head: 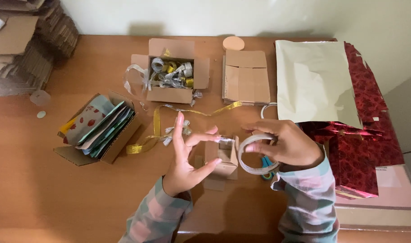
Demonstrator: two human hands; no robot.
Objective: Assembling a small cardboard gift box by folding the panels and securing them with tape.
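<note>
My left hand (187,155) steadies a small brown cardboard box (222,157) at the table's middle, thumb and forefinger pressed against its left side, the other fingers spread upward. My right hand (288,144) grips a roll of clear tape (255,155) just right of the box. A strip of tape runs from the roll to the box's top edge. Scissors with blue handles (267,167) lie partly hidden under the roll and my right wrist.
A gold ribbon (158,130) trails across the table behind the box. An open carton of ribbon rolls (171,72), a carton of patterned papers (99,128), flat cardboard pieces (246,76), a cream sheet (315,81) and red foil wrap (365,135) surround the hands. Stacked cardboard (21,45) sits far left.
</note>
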